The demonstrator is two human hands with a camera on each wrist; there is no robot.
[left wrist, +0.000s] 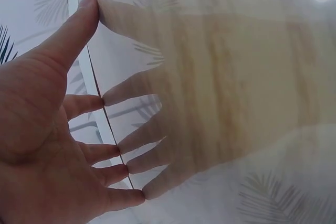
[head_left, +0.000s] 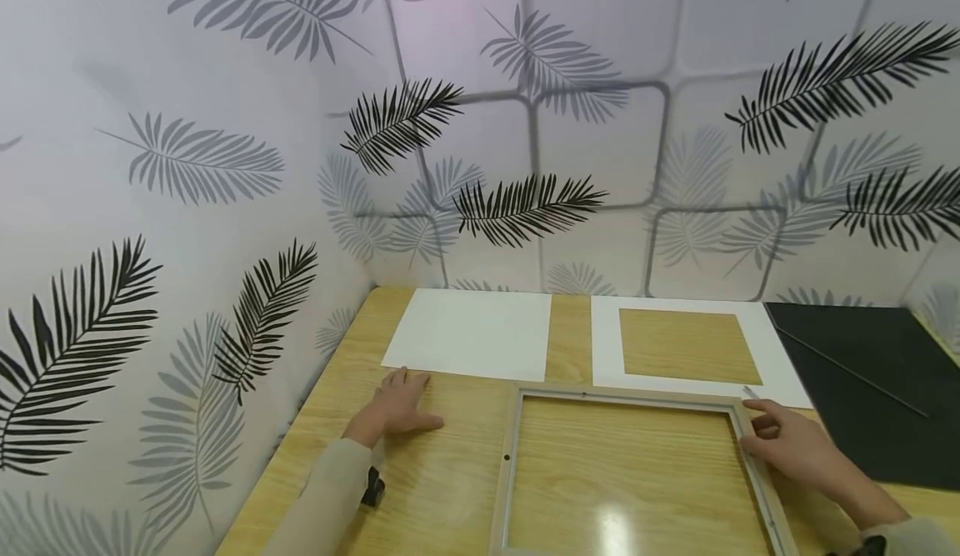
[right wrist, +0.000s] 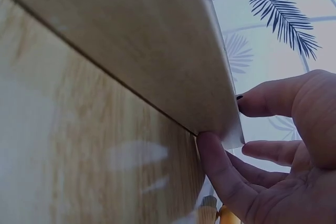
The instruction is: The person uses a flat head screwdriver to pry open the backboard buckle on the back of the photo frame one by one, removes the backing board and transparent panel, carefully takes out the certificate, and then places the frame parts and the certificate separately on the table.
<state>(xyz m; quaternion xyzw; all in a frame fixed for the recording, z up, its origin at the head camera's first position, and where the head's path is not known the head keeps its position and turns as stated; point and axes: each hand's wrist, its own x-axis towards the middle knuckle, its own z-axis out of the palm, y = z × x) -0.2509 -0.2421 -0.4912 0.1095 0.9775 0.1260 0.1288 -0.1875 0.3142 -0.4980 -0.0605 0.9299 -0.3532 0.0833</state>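
A pale wooden picture frame (head_left: 636, 400) lies on the wood-grain table, with the tabletop showing through its middle. My right hand (head_left: 798, 448) is at its far right corner; in the right wrist view the thumb and curled fingers (right wrist: 218, 153) hold the frame's corner (right wrist: 173, 61). My left hand (head_left: 397, 406) rests to the left of the frame, just before a white sheet (head_left: 472, 335). Seen in the left wrist view, my left hand (left wrist: 42, 129) touches the glossy tabletop (left wrist: 252, 87) with spread, straight fingertips, which are mirrored in it.
A white mat (head_left: 678, 304) with a rectangular cut-out lies behind the picture frame. To the right is a black sheet (head_left: 870, 431) with a thin dark line across it. A leaf-patterned wall (head_left: 495, 147) borders the table at the back and left.
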